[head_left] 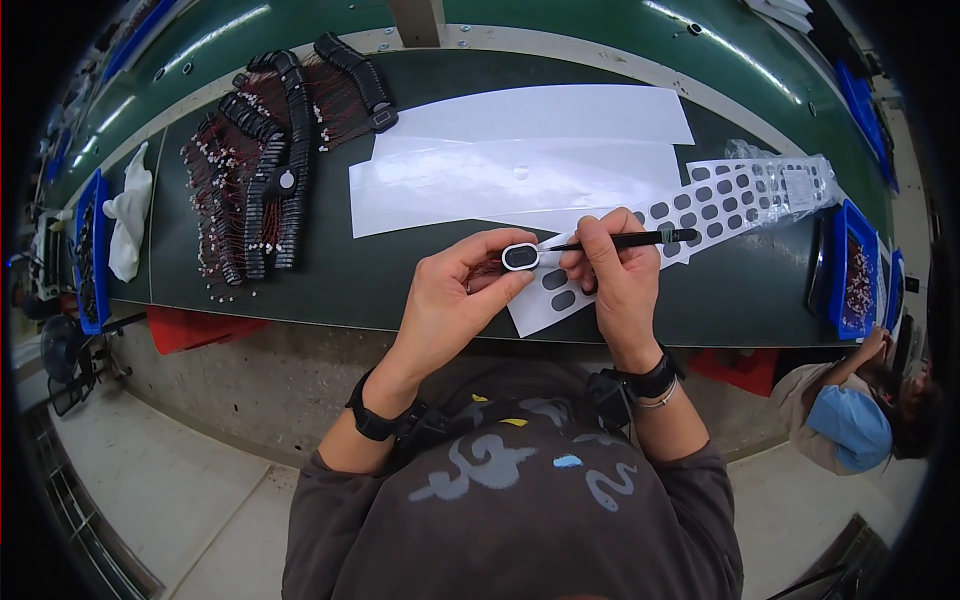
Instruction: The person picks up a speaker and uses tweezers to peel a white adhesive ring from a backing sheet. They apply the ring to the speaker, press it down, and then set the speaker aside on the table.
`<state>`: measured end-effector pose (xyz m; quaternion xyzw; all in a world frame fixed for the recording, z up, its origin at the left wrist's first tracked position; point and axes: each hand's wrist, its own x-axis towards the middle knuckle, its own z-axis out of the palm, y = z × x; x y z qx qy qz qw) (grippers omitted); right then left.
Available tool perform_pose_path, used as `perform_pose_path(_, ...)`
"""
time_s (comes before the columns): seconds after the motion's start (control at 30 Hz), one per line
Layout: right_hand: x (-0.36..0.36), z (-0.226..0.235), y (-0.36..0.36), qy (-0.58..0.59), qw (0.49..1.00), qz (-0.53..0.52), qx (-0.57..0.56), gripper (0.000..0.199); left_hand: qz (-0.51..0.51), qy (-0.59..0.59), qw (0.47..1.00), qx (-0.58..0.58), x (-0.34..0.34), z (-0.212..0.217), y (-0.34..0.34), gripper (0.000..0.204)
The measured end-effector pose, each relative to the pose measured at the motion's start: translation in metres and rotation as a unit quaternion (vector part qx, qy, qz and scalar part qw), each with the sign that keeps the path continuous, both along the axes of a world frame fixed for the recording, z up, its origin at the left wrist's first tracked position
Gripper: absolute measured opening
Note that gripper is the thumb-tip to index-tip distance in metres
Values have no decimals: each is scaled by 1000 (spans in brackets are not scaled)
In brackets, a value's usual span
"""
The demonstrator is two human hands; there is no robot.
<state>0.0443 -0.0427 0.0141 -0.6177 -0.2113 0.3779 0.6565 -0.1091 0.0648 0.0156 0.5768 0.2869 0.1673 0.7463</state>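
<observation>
Between the thumb and fingers of my left hand (450, 285) is a small oval speaker-like part (520, 257), black-faced with a white rim. Thin dark red wires show behind it, against the palm. My right hand (622, 275) grips a slim black hand tool (648, 239) with a thicker handle and a narrow tip. That tip points left and reaches the right edge of the oval part; whether it touches is too small to tell. Under both hands lies a white sheet of dark grey rounded stickers (563, 300), partly covered by my right hand.
Rows of black wired parts (290, 180) lie at the back left of the dark green table (400, 290). White backing sheets (520, 175) spread across the middle. Clear plastic wrap (810, 185) covers the sticker sheet's far end. Blue bins (855, 270) stand right; a person (850, 415) sits beyond.
</observation>
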Motion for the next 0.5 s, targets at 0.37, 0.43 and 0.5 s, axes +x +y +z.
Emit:
perform_pose_path(0.37, 1, 1, -1, 4, 1000, 1, -2, 22, 20, 7, 999, 23, 1, -3, -4, 33)
perform_pose_path(0.43, 2, 0, -2, 6, 1000, 4, 2, 23, 21, 15, 999, 29, 1, -2, -5, 33)
perform_pose_path(0.5, 3, 0, -2, 11, 1000, 9, 11, 23, 21, 18, 999, 30, 1, -1, -5, 33)
